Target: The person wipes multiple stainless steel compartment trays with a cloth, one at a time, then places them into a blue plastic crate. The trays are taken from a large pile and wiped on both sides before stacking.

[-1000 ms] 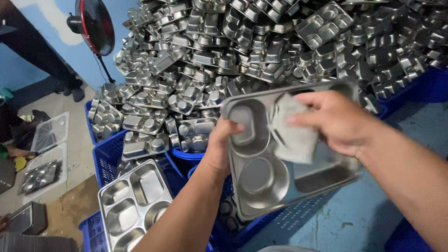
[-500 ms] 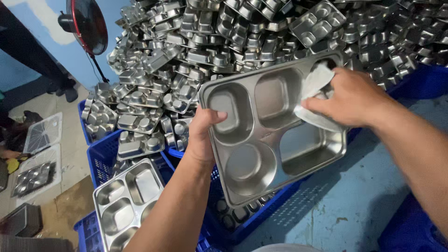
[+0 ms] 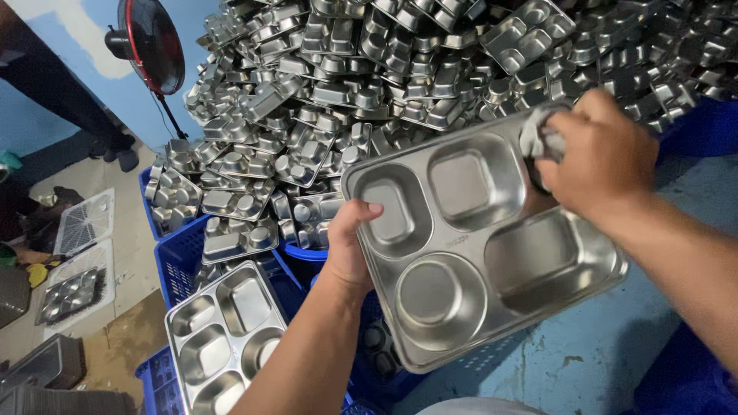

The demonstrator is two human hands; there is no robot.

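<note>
I judge wiping underway: my left hand (image 3: 350, 250) grips the compartmented steel tray (image 3: 477, 246) by its rim, my right hand (image 3: 603, 157) pinches a grey cloth (image 3: 536, 141) in the far corner compartment — the others remain.

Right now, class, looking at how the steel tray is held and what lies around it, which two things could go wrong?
1. The left hand pinches only one edge of the compartment tray while the right hand presses a cloth into its far corner; the tray could twist and slip.
2. The heap of trays behind looks loosely stacked; a knock might send some sliding.
</note>
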